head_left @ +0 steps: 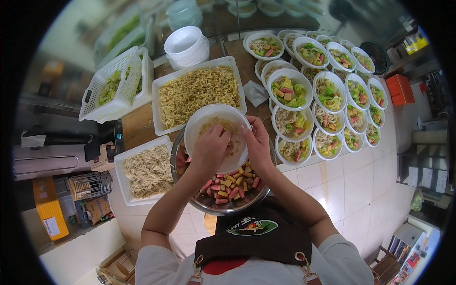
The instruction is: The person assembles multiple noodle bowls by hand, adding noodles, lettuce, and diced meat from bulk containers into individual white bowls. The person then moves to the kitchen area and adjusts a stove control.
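Note:
Above a metal bowl (207,209) of pink and tan food chunks, my right hand (259,142) grips the rim of a white plastic bowl (191,135), fingers wrapped over its right edge. Pale bean sprouts (231,124) lie in the white bowl. Inside it, my left hand (212,148) has its fingers curled down among the sprouts; the fingertips are partly hidden. Just beyond is a white tray (155,102) heaped with yellowish bean sprouts (197,91). Left of the metal bowl sits another white tray (121,190), filled with pale shredded food (147,171).
Stacked filled bowls (289,90) with lettuce, noodle-like shreds and chunks cover the table's right side. White empty bowls (186,45) are stacked at the back, beside a white basket (89,105) of chopped lettuce. A crumpled white bag (255,93) lies between the tray and the filled bowls.

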`<state>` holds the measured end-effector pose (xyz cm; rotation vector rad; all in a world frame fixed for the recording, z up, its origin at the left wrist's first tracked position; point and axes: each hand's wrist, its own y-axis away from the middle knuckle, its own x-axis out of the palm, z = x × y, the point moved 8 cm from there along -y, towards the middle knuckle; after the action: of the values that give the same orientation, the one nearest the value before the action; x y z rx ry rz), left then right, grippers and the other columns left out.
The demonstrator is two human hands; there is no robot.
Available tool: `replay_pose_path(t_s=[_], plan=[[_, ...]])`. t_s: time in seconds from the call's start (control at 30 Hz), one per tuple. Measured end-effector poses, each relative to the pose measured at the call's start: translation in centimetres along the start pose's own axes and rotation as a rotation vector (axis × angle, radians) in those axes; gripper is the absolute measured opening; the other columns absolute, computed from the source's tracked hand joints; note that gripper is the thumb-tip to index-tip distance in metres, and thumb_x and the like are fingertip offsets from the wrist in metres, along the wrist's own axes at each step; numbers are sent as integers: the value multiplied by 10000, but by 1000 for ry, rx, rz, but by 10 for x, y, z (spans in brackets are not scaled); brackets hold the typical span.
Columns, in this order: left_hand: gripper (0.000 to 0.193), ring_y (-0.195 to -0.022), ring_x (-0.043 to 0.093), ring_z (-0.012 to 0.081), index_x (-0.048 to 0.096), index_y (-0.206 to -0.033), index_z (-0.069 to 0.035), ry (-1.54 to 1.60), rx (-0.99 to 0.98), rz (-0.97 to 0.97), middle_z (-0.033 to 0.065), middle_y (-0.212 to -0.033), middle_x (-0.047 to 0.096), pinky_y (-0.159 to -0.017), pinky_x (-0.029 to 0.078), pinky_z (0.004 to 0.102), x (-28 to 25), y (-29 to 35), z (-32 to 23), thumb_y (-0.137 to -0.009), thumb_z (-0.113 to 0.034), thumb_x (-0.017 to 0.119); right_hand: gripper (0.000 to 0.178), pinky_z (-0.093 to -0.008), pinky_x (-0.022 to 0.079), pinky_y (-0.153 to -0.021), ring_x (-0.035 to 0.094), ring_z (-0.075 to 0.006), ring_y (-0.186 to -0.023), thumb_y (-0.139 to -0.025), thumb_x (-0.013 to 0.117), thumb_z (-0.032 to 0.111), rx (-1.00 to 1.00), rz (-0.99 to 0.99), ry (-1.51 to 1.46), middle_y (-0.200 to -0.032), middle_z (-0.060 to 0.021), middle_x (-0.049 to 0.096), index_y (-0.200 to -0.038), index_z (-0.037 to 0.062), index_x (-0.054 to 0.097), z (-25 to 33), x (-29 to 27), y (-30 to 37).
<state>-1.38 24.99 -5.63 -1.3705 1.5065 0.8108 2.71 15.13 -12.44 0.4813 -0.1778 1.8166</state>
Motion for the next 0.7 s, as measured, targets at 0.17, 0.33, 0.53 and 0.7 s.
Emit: replay_pose_path(t_s=[0.17,0.33,0.53,0.7], plan=[[183,-811,567,261,566,-871,-2,49,29,-52,110,-937,537,-687,473,357,-5,4,5,-753,-107,658,193,-213,421,-768,508,-70,-864,-906,492,69,8,5,-5,-975,-41,550,-1088,7,477,4,2,3],[145,-719,548,120,588,-924,-21,1010,-399,64,28,-821,554,-616,441,242,-7,9,40,-850,-144,607,184,-223,423,-784,508,-75,-883,-907,492,73,8,13,-23,-984,-38,551,-1081,15,475,16,2,5],[153,-686,545,60,596,-963,-44,1458,-600,79,7,-810,599,-577,425,192,-3,16,46,-921,-181,539,176,-222,424,-790,503,-71,-881,-915,486,82,32,21,-31,-982,-33,548,-1079,18,473,16,4,6],[187,-689,559,60,603,-959,-49,1573,-613,98,19,-826,622,-575,432,189,-3,18,37,-937,-210,511,166,-217,420,-793,498,-66,-882,-920,479,82,47,14,-62,-988,-29,544,-1073,18,476,14,2,7]])
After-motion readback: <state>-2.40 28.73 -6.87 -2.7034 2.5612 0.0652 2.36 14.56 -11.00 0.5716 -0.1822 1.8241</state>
